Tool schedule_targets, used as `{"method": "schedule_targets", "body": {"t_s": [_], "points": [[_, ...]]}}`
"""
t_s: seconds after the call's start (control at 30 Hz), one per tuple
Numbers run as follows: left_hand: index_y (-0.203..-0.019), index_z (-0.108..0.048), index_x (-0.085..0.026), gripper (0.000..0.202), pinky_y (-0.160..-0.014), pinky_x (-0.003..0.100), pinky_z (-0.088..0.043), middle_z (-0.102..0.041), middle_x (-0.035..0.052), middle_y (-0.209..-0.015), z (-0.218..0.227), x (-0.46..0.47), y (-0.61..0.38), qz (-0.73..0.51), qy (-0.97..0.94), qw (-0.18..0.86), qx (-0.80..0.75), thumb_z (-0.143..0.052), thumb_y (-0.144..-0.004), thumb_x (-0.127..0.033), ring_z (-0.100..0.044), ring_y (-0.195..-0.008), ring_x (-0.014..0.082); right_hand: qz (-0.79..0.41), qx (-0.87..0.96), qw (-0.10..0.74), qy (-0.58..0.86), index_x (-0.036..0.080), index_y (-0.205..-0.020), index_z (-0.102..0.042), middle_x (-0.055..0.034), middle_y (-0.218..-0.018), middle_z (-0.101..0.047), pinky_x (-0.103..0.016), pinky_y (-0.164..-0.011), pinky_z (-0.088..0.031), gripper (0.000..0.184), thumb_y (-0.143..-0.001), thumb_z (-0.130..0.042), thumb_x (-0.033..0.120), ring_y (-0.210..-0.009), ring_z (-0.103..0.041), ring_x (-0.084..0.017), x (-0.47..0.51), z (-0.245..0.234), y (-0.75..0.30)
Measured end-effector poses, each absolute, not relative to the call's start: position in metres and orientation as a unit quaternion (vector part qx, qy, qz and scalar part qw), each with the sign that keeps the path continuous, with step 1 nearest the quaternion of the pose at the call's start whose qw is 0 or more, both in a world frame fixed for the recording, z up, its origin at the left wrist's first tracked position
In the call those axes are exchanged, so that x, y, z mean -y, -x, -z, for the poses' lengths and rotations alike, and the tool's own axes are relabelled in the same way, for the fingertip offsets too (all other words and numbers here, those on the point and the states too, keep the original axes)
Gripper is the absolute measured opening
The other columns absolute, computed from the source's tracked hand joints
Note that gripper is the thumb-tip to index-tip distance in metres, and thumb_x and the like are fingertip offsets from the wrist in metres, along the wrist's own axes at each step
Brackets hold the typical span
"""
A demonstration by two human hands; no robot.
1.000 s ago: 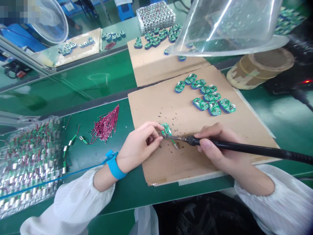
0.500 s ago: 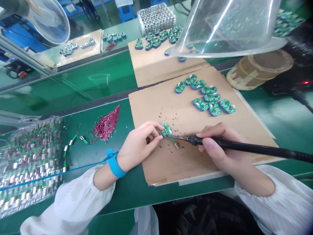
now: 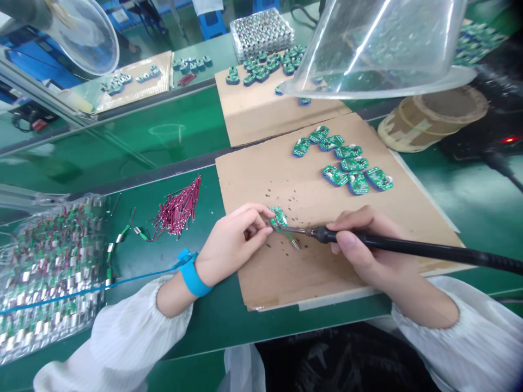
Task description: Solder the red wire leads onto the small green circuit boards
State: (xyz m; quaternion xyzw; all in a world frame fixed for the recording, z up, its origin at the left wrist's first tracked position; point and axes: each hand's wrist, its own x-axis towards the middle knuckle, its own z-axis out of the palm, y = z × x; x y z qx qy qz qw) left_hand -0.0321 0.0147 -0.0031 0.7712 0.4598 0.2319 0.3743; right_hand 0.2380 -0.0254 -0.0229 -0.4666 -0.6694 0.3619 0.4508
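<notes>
My right hand (image 3: pixel 368 245) is closed around the black handle of a soldering iron (image 3: pixel 392 245). The iron's tip touches the lower edge of a small green circuit board (image 3: pixel 278 215) lying on the cardboard. At the board's left edge, my left hand (image 3: pixel 241 234) pinches with thumb and index finger; whether a fine wire is also between them is too small to tell. A short green lead with a silver metal end (image 3: pixel 295 244) sticks out below the board, under the iron. A blue wrist strap (image 3: pixel 195 276) with a cord is on my left wrist.
Several finished-looking green boards (image 3: pixel 353 163) lie at the cardboard's (image 3: pixel 261 283) upper right. A pile of dark red wires (image 3: pixel 180 209) and stacked trays of silver parts (image 3: pixel 53 277) are at left. A clear plastic hood (image 3: pixel 376 49) hangs above a cardboard tub (image 3: pixel 429 120).
Hardly anything differs. Both hands keep their places, with the iron's tip still at the board; the view has shifted very slightly.
</notes>
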Motion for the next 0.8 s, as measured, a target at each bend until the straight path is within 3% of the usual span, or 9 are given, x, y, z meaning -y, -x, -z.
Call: {"method": "schedule_targets", "body": {"t_s": [0.8], "points": [[-0.08, -0.057, -0.017, 0.017, -0.063, 0.024, -0.048, -0.068, 0.0007, -0.12, 0.0016, -0.0143, 0.0324, -0.231, -0.768, 0.383, -0.458, -0.064, -0.094, -0.013, -0.055, -0.066, 0.0058, -0.354, 0.677, 0.433, 0.478, 0.028, -0.103, -0.066, -0.0007, -0.079, -0.07, -0.034, -0.057, -0.049, 0.008, -0.096, -0.066, 0.03, -0.062, -0.064, -0.017, 0.0235, 0.0225, -0.2369]]}}
